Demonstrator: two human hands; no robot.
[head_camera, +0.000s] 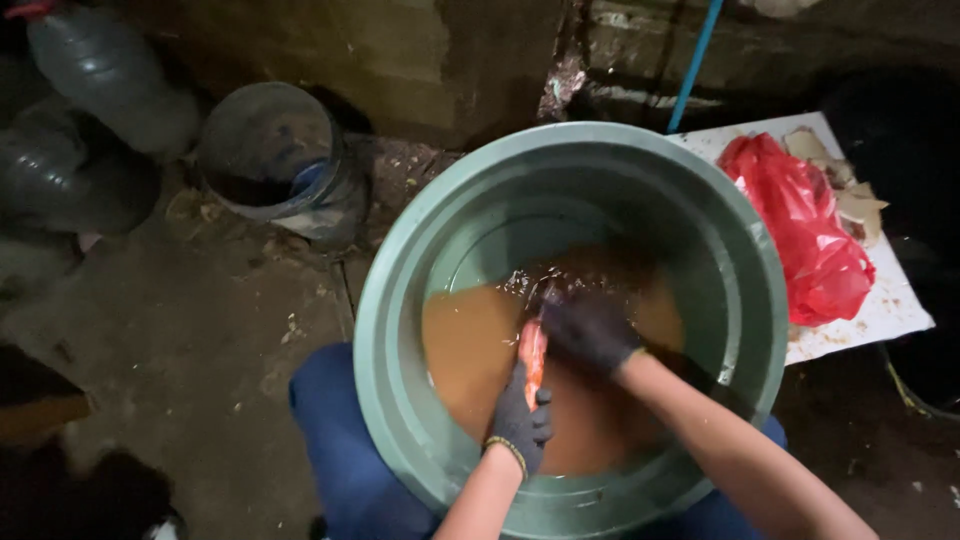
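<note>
Green basin (400, 330), brown water | left hand (520, 425) clamped on orange object (532, 358) | right hand (590, 332) beside it, seemingly closed

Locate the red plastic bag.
The red plastic bag lies on the white board, right of the green tub, beside some pale scraps.

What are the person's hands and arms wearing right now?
Both the left hand and the right hand wear dark, close-fitting knit gloves. The left glove's cuff has a thin yellowish trim at the wrist, and a similar pale edge shows on the right. Both forearms are bare, with no sleeves in view.
</note>
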